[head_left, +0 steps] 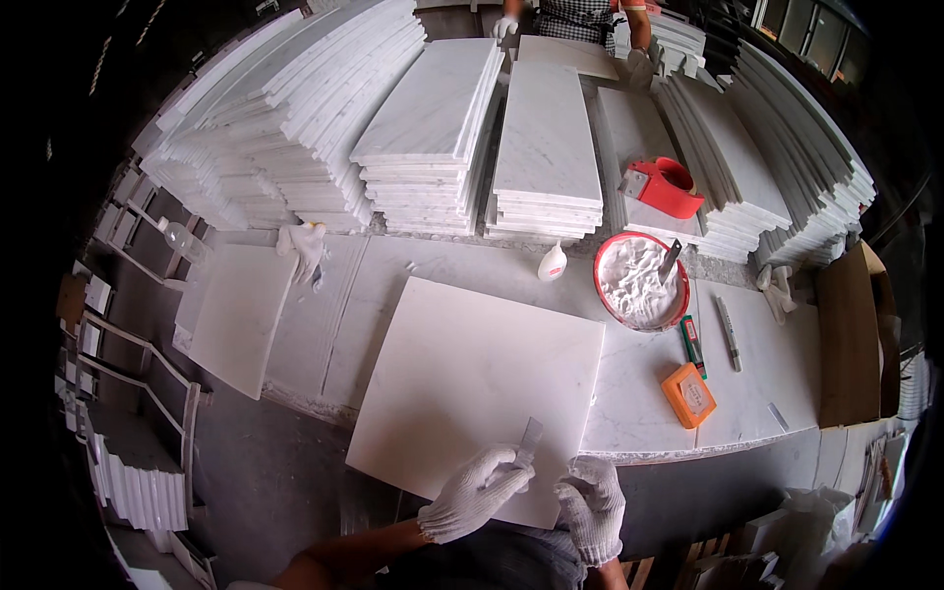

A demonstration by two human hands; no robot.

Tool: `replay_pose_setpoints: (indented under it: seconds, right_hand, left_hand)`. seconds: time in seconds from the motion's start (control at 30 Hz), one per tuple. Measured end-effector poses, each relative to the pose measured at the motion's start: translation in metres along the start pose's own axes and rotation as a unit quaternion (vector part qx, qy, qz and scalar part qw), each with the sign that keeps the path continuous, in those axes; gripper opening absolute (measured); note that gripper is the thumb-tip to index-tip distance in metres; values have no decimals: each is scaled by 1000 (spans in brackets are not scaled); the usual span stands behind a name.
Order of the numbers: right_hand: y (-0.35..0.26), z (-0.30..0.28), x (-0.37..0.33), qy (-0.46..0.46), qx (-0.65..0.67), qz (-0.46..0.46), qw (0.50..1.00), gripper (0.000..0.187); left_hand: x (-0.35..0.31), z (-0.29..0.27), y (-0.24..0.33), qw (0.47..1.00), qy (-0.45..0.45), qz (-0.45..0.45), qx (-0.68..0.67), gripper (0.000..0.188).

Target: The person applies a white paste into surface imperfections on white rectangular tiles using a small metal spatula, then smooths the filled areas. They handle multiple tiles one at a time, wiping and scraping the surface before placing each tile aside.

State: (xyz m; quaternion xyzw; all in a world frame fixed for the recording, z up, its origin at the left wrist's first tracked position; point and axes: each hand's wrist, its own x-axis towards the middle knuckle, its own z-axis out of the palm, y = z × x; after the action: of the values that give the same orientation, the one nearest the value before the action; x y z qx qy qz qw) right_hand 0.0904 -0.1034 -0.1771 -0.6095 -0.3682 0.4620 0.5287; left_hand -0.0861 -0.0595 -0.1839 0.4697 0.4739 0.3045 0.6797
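My left hand, in a white knitted glove, grips a small flat metal scraper blade between thumb and fingers. The blade stands up over the lower right part of a square white marble tile, which overhangs the bench's near edge. Beside the tile's right edge is my right hand, also gloved, with loosely curled, parted fingers and nothing visible in them. Behind the tile, a red-rimmed tub of white paste has a dark-handled spatula stuck in it. A white squeeze bottle stands left of the tub.
Stacks of marble slabs line the back; a red tape dispenser rests on one. Right lie an orange box, green narrow box, marker and cardboard box. Gloves lie left. Another person stands beyond.
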Motion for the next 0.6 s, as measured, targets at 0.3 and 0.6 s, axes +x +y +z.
replay_pose_setpoints:
  seconds: [0.3,0.6]
  right_hand:
    - [-13,19,9,-63,-45,-75,994,29]
    - [-21,29,27,-79,-10,-139,987,21]
  left_hand:
    - [12,-1,-14,992,-13,71,104,22]
    - [17,0,-23,990,13,57,127,30]
